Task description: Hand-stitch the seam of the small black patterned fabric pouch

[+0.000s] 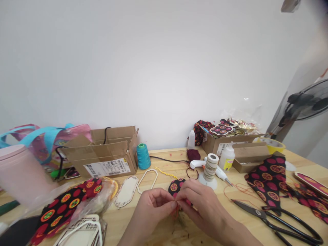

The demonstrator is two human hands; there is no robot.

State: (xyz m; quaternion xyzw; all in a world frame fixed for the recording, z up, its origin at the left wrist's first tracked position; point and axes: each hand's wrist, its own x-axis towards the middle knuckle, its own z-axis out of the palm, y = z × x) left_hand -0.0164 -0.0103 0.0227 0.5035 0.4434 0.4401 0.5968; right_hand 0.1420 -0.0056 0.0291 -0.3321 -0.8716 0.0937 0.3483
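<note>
My left hand [156, 207] and my right hand [202, 201] meet near the front middle of the wooden table. Thumb and forefinger of each are pinched together, almost touching. Between and below the fingertips hangs a fine reddish-orange thread [175, 214]. Just behind my fingers sits a small piece of black fabric with red and orange round patterns [175, 185], partly covered by my right hand. A yellow twisted cord [166, 173] runs behind it. To the left lie a pale oval frame [138, 187] and a white scalloped plate [127, 191].
On the right are black-handled scissors [279, 222], patterned cloth [269, 181], a glue bottle [227, 159], a white glue gun [220, 173] and a ribbon spool [212, 167]. A turquoise thread cone [143, 157] stands beside an open cardboard box [107, 159]. A pink container [23, 174] stands left.
</note>
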